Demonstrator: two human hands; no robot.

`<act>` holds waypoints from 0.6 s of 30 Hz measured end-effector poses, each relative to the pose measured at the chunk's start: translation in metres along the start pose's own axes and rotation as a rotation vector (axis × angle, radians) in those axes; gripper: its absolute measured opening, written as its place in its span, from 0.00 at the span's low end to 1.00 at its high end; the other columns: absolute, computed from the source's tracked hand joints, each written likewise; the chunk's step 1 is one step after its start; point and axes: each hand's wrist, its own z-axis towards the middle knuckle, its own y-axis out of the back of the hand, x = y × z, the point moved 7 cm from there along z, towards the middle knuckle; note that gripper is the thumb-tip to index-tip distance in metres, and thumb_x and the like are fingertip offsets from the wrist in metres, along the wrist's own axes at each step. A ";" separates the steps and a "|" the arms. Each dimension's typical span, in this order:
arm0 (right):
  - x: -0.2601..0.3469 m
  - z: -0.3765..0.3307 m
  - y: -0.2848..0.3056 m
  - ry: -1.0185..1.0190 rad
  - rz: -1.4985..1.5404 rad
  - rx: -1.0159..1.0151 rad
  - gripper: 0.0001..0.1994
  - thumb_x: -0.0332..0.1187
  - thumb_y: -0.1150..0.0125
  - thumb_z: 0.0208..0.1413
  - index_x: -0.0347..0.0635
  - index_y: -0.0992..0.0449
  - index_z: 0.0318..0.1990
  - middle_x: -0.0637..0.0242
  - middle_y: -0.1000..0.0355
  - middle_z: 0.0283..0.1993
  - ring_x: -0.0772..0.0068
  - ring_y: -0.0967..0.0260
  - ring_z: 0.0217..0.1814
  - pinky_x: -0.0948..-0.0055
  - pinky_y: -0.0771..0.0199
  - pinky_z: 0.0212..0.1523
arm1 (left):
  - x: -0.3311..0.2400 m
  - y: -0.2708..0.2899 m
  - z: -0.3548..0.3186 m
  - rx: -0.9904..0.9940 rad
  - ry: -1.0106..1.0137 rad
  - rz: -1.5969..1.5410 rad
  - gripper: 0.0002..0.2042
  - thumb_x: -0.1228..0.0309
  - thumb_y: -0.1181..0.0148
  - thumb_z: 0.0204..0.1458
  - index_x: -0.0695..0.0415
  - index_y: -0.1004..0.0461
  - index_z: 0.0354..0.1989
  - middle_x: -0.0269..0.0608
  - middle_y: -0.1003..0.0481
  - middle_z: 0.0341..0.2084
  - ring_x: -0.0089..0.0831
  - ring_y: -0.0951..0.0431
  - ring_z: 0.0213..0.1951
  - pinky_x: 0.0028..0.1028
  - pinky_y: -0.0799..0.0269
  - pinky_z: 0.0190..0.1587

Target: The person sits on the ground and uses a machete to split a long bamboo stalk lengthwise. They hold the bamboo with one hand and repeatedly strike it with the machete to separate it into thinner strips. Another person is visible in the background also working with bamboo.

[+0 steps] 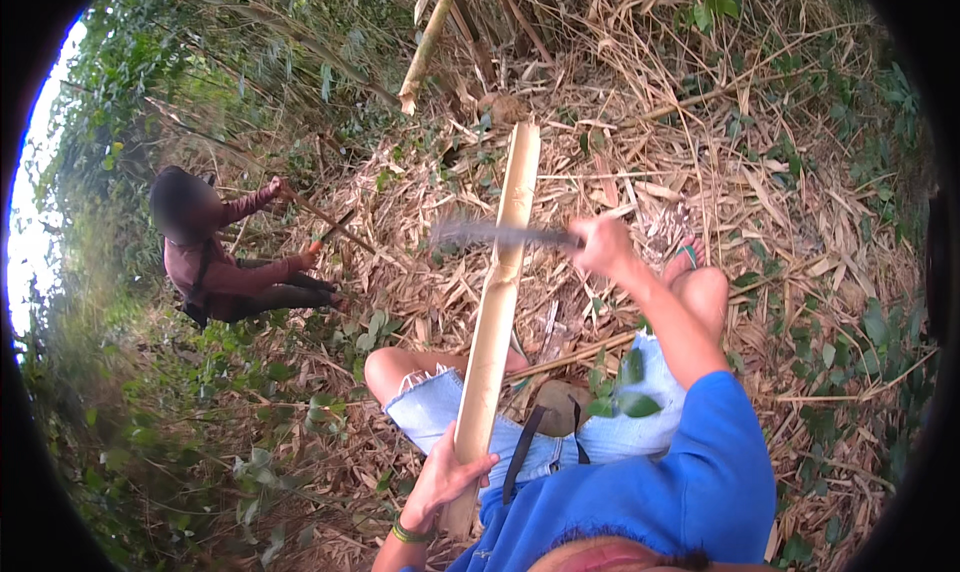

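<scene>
In the head view, the only 1 I have, I see a split bamboo piece [488, 357] lying hollow side up, slanting from beside my wearer's blue shirt [640, 472], over the left thigh, toward the dry leaves [610, 162] ahead. Its 2 long edges run nearly parallel, and its far end looks ragged. I have the left hand [452, 480] curled around the near part, thumb laid over the edge into the trough. The right hand [604, 248] is closed in a fist on the handle of a long blade [485, 234], which points left across the bamboo's upper half. Motion blurs the blade, so I cannot tell whether its edge touches the bamboo or sits above it. For swinging room, I read a broad stretch of leaf litter between the blade's tip and a co-worker [225, 242], well apart on the left, who grips a thin pole [335, 224]. Ahead, a bamboo pole [432, 42] slants down, its cut end well beyond the blade. Closer in, the right knee [703, 294] is just beside the right forearm, and the left knee [388, 372] is near the bamboo's left edge; those are my tightest margins.
</scene>
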 end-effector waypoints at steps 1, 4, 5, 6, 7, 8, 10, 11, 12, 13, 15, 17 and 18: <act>-0.032 0.001 0.003 -0.336 0.198 0.096 0.05 0.32 0.36 0.52 0.43 0.20 0.28 0.68 0.31 0.15 0.77 0.38 0.11 0.74 0.36 0.11 | 0.004 -0.002 -0.009 0.021 0.006 0.009 0.30 0.76 0.30 0.54 0.65 0.39 0.63 0.37 0.24 0.28 0.23 0.22 0.23 0.25 0.24 0.24; -0.028 0.008 0.021 -0.281 0.077 -0.013 0.05 0.33 0.36 0.50 0.46 0.18 0.33 0.71 0.30 0.14 0.76 0.35 0.12 0.71 0.32 0.12 | 0.015 -0.002 -0.019 0.016 -0.021 -0.041 0.30 0.77 0.30 0.54 0.65 0.38 0.63 0.37 0.24 0.29 0.22 0.23 0.22 0.25 0.24 0.24; -0.011 0.005 0.016 -0.145 0.063 -0.010 0.04 0.34 0.35 0.48 0.47 0.18 0.31 0.70 0.30 0.14 0.75 0.34 0.12 0.70 0.32 0.12 | 0.017 0.002 -0.018 -0.009 -0.025 -0.043 0.30 0.77 0.30 0.54 0.65 0.38 0.64 0.37 0.24 0.29 0.22 0.23 0.23 0.25 0.24 0.24; 0.008 -0.007 0.004 -0.012 0.054 0.009 0.03 0.34 0.34 0.47 0.48 0.19 0.28 0.70 0.30 0.13 0.74 0.33 0.12 0.69 0.32 0.12 | 0.007 0.004 -0.016 -0.007 -0.001 -0.030 0.30 0.77 0.30 0.54 0.66 0.38 0.64 0.37 0.23 0.29 0.22 0.22 0.23 0.25 0.24 0.24; 0.030 -0.016 0.000 0.145 0.046 -0.044 0.03 0.36 0.34 0.45 0.51 0.20 0.25 0.68 0.30 0.12 0.73 0.31 0.13 0.67 0.31 0.13 | 0.005 0.005 -0.018 -0.012 0.008 0.000 0.31 0.78 0.30 0.54 0.66 0.38 0.65 0.36 0.23 0.29 0.22 0.22 0.23 0.25 0.24 0.24; 0.037 -0.018 -0.001 0.197 -0.005 -0.036 0.04 0.39 0.34 0.45 0.54 0.20 0.25 0.67 0.30 0.13 0.72 0.30 0.14 0.65 0.31 0.14 | 0.005 0.006 -0.018 -0.023 0.015 0.031 0.31 0.78 0.30 0.54 0.66 0.39 0.65 0.36 0.23 0.29 0.22 0.22 0.23 0.25 0.24 0.25; -0.012 -0.009 -0.006 -0.015 -0.135 0.047 0.05 0.39 0.36 0.49 0.51 0.19 0.28 0.70 0.30 0.14 0.74 0.33 0.12 0.67 0.35 0.12 | 0.018 0.006 -0.028 0.024 0.021 0.000 0.31 0.78 0.30 0.54 0.66 0.39 0.65 0.36 0.23 0.28 0.22 0.22 0.23 0.25 0.24 0.25; -0.041 -0.002 -0.001 -0.310 0.032 0.119 0.07 0.38 0.38 0.54 0.48 0.18 0.34 0.72 0.31 0.15 0.75 0.38 0.11 0.69 0.38 0.10 | 0.026 0.005 -0.033 0.039 0.020 -0.026 0.31 0.78 0.30 0.54 0.66 0.38 0.65 0.36 0.23 0.28 0.22 0.22 0.23 0.25 0.24 0.25; -0.064 0.005 0.009 -0.399 0.024 0.070 0.08 0.36 0.40 0.56 0.46 0.18 0.38 0.73 0.32 0.16 0.78 0.42 0.10 0.71 0.39 0.10 | 0.029 0.004 -0.036 0.052 0.022 -0.025 0.31 0.77 0.30 0.54 0.65 0.39 0.65 0.36 0.23 0.28 0.22 0.22 0.23 0.25 0.24 0.25; -0.074 -0.001 0.012 -0.389 0.045 0.029 0.07 0.35 0.38 0.55 0.46 0.18 0.37 0.72 0.32 0.15 0.78 0.42 0.10 0.71 0.38 0.10 | 0.030 0.003 -0.039 0.066 0.025 -0.024 0.31 0.77 0.30 0.54 0.65 0.39 0.65 0.36 0.23 0.28 0.23 0.22 0.23 0.25 0.24 0.26; -0.047 0.009 0.016 -0.264 0.093 -0.018 0.05 0.34 0.36 0.51 0.47 0.18 0.33 0.71 0.32 0.14 0.79 0.41 0.10 0.71 0.37 0.11 | 0.028 0.005 -0.040 0.031 0.034 -0.081 0.32 0.76 0.30 0.54 0.65 0.39 0.66 0.36 0.23 0.28 0.23 0.21 0.23 0.26 0.23 0.26; 0.004 -0.009 -0.003 -0.039 0.075 0.021 0.04 0.35 0.34 0.46 0.48 0.21 0.25 0.68 0.32 0.12 0.74 0.37 0.11 0.69 0.35 0.13 | 0.025 0.009 -0.031 0.032 0.039 -0.066 0.32 0.76 0.30 0.55 0.65 0.39 0.66 0.37 0.23 0.28 0.23 0.21 0.23 0.26 0.23 0.26; 0.021 -0.012 -0.009 0.091 0.039 0.056 0.05 0.35 0.33 0.43 0.49 0.22 0.21 0.65 0.32 0.11 0.69 0.35 0.11 0.66 0.33 0.15 | 0.023 0.011 -0.026 0.035 0.041 -0.048 0.32 0.76 0.30 0.55 0.65 0.39 0.67 0.37 0.23 0.28 0.23 0.21 0.23 0.26 0.23 0.26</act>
